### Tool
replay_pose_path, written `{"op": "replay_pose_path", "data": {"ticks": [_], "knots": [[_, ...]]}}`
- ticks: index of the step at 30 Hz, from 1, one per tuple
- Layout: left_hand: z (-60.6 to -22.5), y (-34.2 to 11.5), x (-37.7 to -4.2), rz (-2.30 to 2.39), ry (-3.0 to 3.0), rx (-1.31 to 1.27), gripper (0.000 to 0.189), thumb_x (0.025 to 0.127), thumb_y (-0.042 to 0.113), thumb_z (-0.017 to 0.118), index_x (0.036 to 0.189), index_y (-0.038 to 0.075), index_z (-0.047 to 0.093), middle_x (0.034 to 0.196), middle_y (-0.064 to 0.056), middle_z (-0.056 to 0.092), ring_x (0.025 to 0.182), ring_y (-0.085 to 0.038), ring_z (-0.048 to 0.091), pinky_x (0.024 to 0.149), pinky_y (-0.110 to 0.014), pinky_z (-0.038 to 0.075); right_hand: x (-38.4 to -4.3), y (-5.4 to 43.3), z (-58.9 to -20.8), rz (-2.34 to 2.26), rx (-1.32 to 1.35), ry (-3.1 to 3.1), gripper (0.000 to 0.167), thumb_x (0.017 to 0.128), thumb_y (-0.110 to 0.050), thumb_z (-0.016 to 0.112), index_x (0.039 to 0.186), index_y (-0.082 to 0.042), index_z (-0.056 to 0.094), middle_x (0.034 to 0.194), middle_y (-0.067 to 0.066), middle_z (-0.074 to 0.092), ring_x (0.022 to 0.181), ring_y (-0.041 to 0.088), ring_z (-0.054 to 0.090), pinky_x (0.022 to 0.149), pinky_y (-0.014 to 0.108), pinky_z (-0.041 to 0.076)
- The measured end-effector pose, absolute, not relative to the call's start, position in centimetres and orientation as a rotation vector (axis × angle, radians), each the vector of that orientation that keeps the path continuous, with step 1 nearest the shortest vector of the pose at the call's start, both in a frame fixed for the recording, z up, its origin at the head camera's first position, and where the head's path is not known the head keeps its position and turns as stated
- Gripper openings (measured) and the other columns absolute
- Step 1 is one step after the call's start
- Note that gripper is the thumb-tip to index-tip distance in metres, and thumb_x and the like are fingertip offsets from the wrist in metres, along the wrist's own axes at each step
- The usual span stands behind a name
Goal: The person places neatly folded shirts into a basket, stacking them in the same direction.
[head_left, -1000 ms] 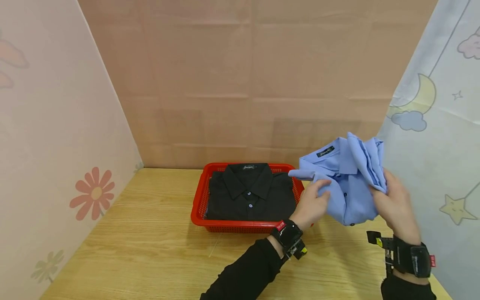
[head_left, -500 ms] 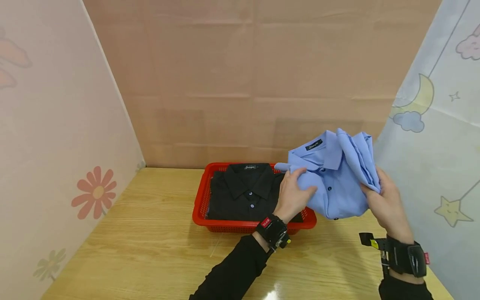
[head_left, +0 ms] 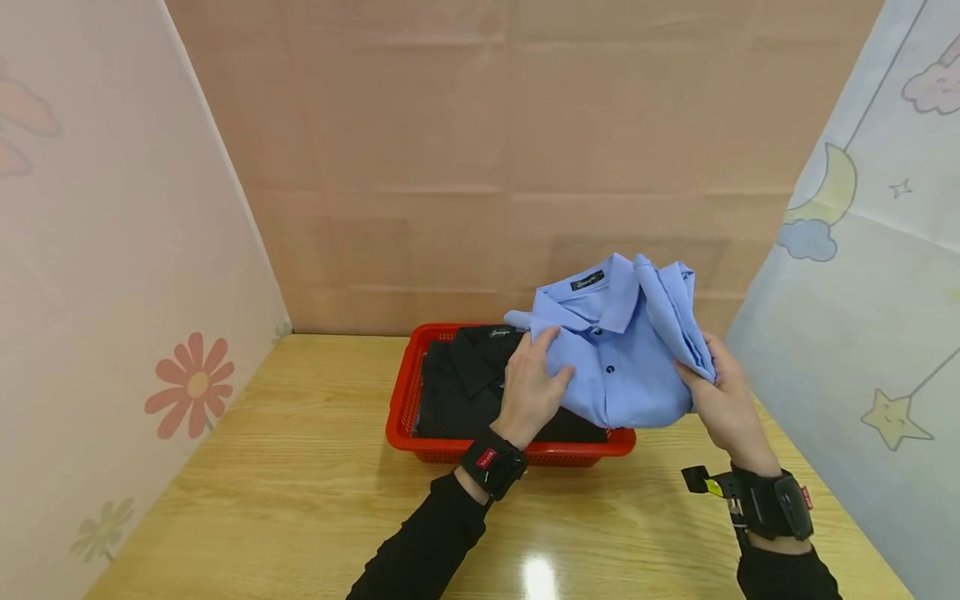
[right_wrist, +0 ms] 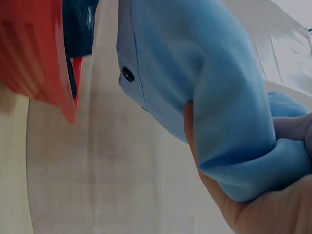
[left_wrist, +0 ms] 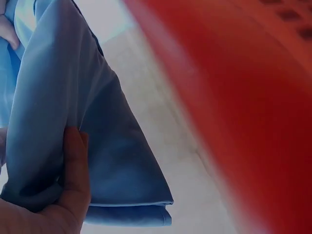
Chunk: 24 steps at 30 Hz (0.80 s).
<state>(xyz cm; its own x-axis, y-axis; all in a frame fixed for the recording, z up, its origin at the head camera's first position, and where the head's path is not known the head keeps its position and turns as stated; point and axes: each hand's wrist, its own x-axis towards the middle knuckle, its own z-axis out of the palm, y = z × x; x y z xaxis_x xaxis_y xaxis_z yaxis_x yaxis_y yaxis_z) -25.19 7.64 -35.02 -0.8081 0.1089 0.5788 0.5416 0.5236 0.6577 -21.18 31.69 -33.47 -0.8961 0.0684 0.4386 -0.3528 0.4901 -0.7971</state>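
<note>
Both hands hold a folded light blue shirt (head_left: 622, 367) in the air, its collar and dark label toward the back wall. My left hand (head_left: 532, 387) grips the shirt's left side; in the left wrist view a finger (left_wrist: 75, 170) presses into the blue cloth. At the other side, my right hand (head_left: 723, 400) pinches the bunched edge between thumb and fingers, as the right wrist view also shows. Below and behind the blue shirt, a folded black shirt (head_left: 453, 396) lies in a red plastic basket (head_left: 401, 400). The blue shirt covers the basket's right part.
The basket stands on a light wooden table (head_left: 300, 467), near the brown back wall (head_left: 390, 167). Printed side panels close in the table, one with flowers (head_left: 197, 385) on the left, one with a moon and star (head_left: 897, 419) on the right.
Both hands have carried the blue shirt leftward, from the basket's right side to over its right part. The basket and black shirt stay where they were.
</note>
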Motion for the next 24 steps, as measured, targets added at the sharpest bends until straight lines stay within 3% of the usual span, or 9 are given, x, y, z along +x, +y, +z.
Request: {"op": "replay_pose_path", "data": {"ticks": [5,9,15,20,24], "knots": [[-35.3,5.3,-25.0,-1.157,-2.302,-0.567,0.064,0.078,0.012,0.082,0.136,0.005,0.055,0.128,-0.015,0.057,0.111,-0.028,0.062,0.089,-0.041,0.054,-21.4,30.2,-33.8,1.399,0.286,-2.371,0.052,0.102,-0.014,0.050,0.151,-0.005,0.034,0.148,0.025,0.038,0.133,0.045,0.036,0.100,0.073,0.032],[-35.5,3.6,-25.0,-1.117,-2.345,-0.579,0.070,0.078,0.013,0.082,0.140,0.005,0.050,0.132,-0.016,0.054,0.113,-0.028,0.061,0.091,-0.041,0.054,-21.7,29.4,-34.3,1.382,0.315,-2.411,0.052,0.103,-0.015,0.051,0.151,-0.005,0.035,0.150,0.028,0.038,0.134,0.050,0.036,0.099,0.075,0.032],[-35.9,1.6,-24.9,-1.066,-2.420,-0.586,0.077,0.079,0.014,0.082,0.146,0.006,0.043,0.130,-0.017,0.052,0.096,-0.027,0.063,0.080,-0.039,0.055,-22.3,28.4,-35.5,1.416,0.333,-2.430,0.048,0.103,-0.015,0.049,0.147,0.000,0.039,0.146,0.030,0.040,0.129,0.050,0.042,0.097,0.075,0.033],[-36.2,0.2,-24.6,-0.977,-2.471,-0.554,0.081,0.079,0.017,0.082,0.148,0.007,0.041,0.126,-0.017,0.052,0.075,-0.021,0.058,0.069,-0.035,0.054,-22.6,27.6,-36.1,1.477,0.347,-2.438,0.049,0.103,-0.016,0.050,0.148,-0.001,0.039,0.147,0.028,0.041,0.128,0.046,0.044,0.101,0.072,0.033],[-36.5,-0.7,-24.4,-0.935,-2.477,-0.541,0.082,0.080,0.016,0.082,0.150,0.008,0.039,0.127,-0.018,0.051,0.068,-0.018,0.054,0.064,-0.031,0.053,-22.7,27.2,-36.3,1.501,0.345,-2.470,0.051,0.103,-0.018,0.051,0.150,-0.004,0.037,0.149,0.026,0.040,0.130,0.043,0.043,0.104,0.069,0.033]]}}
